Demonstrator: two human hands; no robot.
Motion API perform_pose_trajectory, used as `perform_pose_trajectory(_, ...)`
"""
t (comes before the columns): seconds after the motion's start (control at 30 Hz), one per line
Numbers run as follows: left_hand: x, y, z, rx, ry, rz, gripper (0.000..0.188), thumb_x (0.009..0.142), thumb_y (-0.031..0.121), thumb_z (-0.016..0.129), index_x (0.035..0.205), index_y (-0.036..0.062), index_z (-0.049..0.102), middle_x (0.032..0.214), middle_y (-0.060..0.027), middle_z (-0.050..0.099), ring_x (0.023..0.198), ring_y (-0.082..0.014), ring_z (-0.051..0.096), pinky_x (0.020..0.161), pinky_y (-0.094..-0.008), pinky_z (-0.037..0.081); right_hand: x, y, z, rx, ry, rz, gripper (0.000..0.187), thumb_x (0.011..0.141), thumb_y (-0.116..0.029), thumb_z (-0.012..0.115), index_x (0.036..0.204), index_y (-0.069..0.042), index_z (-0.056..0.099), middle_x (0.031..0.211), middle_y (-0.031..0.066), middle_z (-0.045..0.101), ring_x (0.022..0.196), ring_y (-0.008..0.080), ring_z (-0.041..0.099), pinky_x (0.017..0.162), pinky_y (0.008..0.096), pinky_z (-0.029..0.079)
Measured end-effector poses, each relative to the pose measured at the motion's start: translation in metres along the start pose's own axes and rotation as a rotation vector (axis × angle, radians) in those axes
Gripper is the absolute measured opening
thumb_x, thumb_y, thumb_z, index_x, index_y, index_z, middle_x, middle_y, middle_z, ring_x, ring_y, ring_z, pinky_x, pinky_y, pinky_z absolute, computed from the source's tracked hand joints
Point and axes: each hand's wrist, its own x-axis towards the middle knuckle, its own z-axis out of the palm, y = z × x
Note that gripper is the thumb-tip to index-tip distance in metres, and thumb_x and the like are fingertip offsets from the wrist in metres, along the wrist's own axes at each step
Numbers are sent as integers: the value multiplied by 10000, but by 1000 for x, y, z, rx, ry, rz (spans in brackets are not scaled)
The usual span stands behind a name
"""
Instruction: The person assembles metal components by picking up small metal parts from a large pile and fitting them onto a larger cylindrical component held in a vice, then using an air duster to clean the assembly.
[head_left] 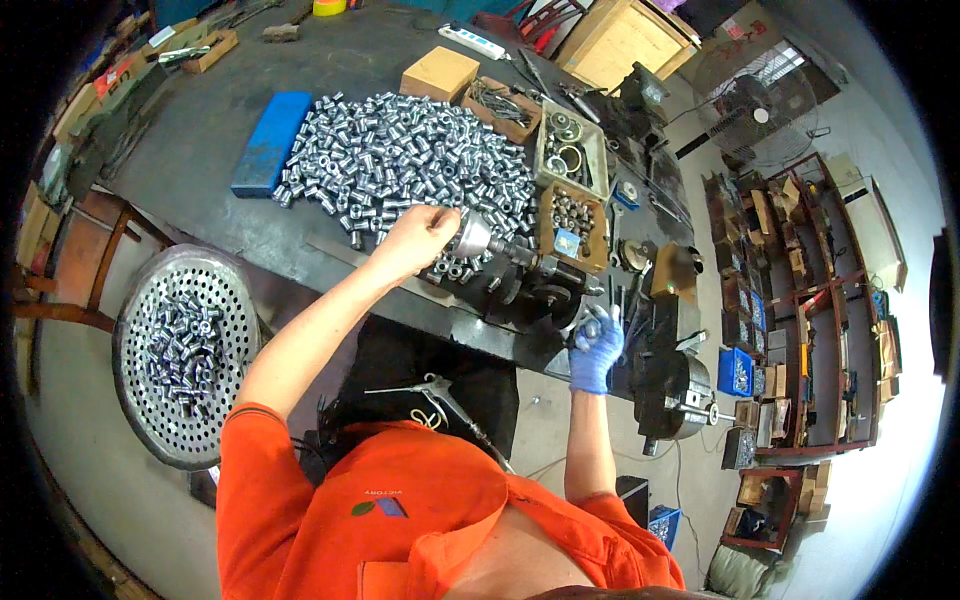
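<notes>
Left grip (pixel 425 238) at the chuck (pixel 473 236), gloved right grip (pixel 597 348) beside the machine (pixel 520 290).
The left fingers were bent against the chuck's nose; whether they pinched a part there, I could not tell. The right fingers were curled near the machine's end, their hold unclear. Loose metal sleeves (pixel 410 150) lay heaped just beyond the left grip on the worktop (pixel 370 60); a smaller batch (pixel 185 350) sat in the perforated tray (pixel 190 275), well to its left. The step looked like loading or removing one sleeve; the next move seemed to call for straight alignment and fingers clear before anything turned.
</notes>
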Motion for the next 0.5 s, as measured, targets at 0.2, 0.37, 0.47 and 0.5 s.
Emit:
perform_pose_trajectory(0.2, 2, 2, -1, -115, 8, -24, 339, 845, 280, 509, 665, -4, 561, 498, 28, 432, 422, -54, 372, 396, -256, 291, 72, 3, 36, -277, 147, -144, 268, 840, -356, 589, 734, -110, 584, 510, -45, 458, 357, 55, 366, 320, 199, 246)
perform_pose_trajectory(0.37, 4, 3, -8, -117, -58, -68, 337, 873, 303, 497, 707, 16, 560, 528, 14, 452, 378, -59, 372, 351, -220, 291, 70, -34, 63, -7, -152, -177, 261, 857, -319, 578, 823, -60, 577, 526, -36, 459, 374, 43, 381, 315, 186, 278)
perform_pose_trajectory(0.47, 1, 4, -10, -149, -65, -71, 321, 850, 259, 496, 625, 32, 522, 496, 16, 435, 361, -61, 373, 343, -230, 287, 44, -45, 70, 88, -253, -316, 287, 898, -283, 511, 911, -1, 561, 596, -15, 497, 441, 35, 409, 335, 175, 297)
perform_pose_trajectory(0.5, 0, 6, -10, -174, -64, -72, 305, 829, 227, 499, 593, 34, 511, 481, 20, 431, 362, -60, 371, 345, -237, 280, 36, -49, 68, 94, -312, -334, 305, 909, -285, 490, 928, 11, 562, 602, -10, 496, 439, 38, 397, 342, 175, 297)
